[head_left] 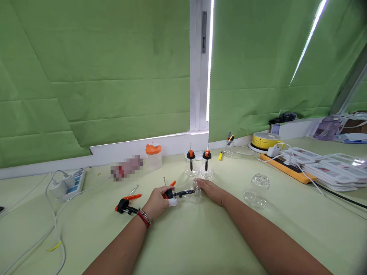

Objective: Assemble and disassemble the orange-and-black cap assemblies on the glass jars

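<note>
A clear bottle lies tilted on its side in front of me, its neck to the left. My left hand grips a black lid with an orange lever at the neck; the lid's black tube reaches inside the bottle. Whether the lid is fastened, I cannot tell. On the bottle's base end rests my right hand, fingers against it. Left of my left hand is a loose black-and-orange lid with a metal spout. To the right stands an open clear bottle without a lid.
Two lidded bottles, one left and one right, stand at the back near an orange-lidded cup. Cables and a white power strip lie left. Right are an orange power strip, stacked white cases and a yellow container.
</note>
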Demonstrator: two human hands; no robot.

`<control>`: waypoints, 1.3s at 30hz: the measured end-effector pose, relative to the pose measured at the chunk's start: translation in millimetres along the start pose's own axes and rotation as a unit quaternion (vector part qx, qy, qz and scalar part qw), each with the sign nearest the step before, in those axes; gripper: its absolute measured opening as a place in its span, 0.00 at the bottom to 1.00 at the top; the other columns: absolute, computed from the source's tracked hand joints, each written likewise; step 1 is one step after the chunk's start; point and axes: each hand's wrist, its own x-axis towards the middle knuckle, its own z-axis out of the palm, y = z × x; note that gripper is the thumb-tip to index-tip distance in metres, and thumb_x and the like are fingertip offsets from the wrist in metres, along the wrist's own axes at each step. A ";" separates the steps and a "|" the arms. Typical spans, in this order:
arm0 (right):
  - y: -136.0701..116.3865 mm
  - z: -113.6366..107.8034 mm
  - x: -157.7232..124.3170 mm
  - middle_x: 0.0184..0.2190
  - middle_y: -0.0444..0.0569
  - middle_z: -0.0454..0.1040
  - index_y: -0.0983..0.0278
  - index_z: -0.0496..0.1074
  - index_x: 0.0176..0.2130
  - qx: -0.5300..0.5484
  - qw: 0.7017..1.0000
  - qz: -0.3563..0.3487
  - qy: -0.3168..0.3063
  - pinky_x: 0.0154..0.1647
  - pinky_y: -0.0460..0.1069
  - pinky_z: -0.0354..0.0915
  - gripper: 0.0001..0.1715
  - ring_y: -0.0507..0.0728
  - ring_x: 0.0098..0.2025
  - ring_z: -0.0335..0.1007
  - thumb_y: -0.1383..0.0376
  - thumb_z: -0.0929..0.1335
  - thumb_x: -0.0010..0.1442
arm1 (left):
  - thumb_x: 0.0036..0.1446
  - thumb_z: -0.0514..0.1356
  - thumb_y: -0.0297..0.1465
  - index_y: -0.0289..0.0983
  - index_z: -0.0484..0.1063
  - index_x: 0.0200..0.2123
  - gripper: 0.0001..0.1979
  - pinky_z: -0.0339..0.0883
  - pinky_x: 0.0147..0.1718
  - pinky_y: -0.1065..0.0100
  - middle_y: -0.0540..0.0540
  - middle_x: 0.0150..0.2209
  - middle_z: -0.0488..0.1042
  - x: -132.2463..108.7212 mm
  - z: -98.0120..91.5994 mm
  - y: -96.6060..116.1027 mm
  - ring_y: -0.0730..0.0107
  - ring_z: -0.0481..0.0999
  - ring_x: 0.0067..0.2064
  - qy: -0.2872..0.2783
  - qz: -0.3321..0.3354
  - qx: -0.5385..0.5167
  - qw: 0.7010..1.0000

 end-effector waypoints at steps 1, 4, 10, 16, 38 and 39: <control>-0.7 1.3 0.0 0.50 0.51 0.69 0.62 0.70 0.49 -0.004 1.000 -0.008 0.001 0.60 0.60 0.46 0.36 0.63 0.54 0.60 0.42 0.57 0.57 | 0.29 0.71 0.33 0.33 0.74 0.43 0.31 0.62 0.33 0.69 0.48 0.31 0.73 -0.2 0.1 0.5 0.70 0.69 0.32 -0.001 -0.002 0.001 1.000; 0.5 2.1 -0.6 0.50 0.51 0.69 0.62 0.71 0.49 0.008 1.000 -0.006 -0.007 0.60 0.59 0.47 0.35 0.64 0.54 0.60 0.42 0.56 0.57 | 0.30 0.70 0.33 0.33 0.74 0.42 0.30 0.62 0.32 0.70 0.48 0.31 0.73 0.3 -0.2 0.6 0.70 0.68 0.32 0.000 -0.003 0.007 1.000; 9.3 -7.8 -1.1 0.63 0.49 0.50 0.55 0.50 0.62 0.079 0.995 0.017 -0.058 0.62 0.57 0.43 0.43 0.59 0.65 0.41 0.49 0.67 0.53 | 0.31 0.70 0.34 0.32 0.74 0.42 0.29 0.62 0.32 0.69 0.46 0.31 0.74 3.4 -1.9 -2.2 0.68 0.69 0.32 0.002 0.011 0.025 1.000; 5.0 -10.8 -4.9 0.60 0.49 0.55 0.55 0.57 0.59 0.081 0.994 -0.001 -0.077 0.62 0.59 0.43 0.45 0.61 0.64 0.43 0.51 0.72 0.45 | 0.32 0.70 0.34 0.32 0.73 0.43 0.30 0.62 0.33 0.69 0.46 0.32 0.74 4.6 -3.3 -5.4 0.67 0.69 0.33 0.004 0.011 0.034 0.999; 4.5 -12.0 -2.7 0.62 0.48 0.52 0.53 0.52 0.61 0.122 0.988 0.001 -0.098 0.62 0.56 0.43 0.43 0.59 0.65 0.40 0.53 0.71 0.50 | 0.31 0.70 0.35 0.32 0.73 0.43 0.31 0.63 0.33 0.68 0.45 0.34 0.74 7.2 -4.3 -10.1 0.67 0.69 0.33 0.020 0.017 0.042 0.999; 4.7 -11.9 -2.2 0.62 0.48 0.52 0.54 0.53 0.60 0.124 0.986 -0.007 -0.109 0.62 0.56 0.43 0.44 0.58 0.64 0.41 0.54 0.71 0.49 | 0.31 0.70 0.34 0.32 0.73 0.43 0.31 0.63 0.33 0.68 0.45 0.34 0.74 7.5 -4.6 -10.5 0.68 0.69 0.32 0.021 0.018 0.046 0.999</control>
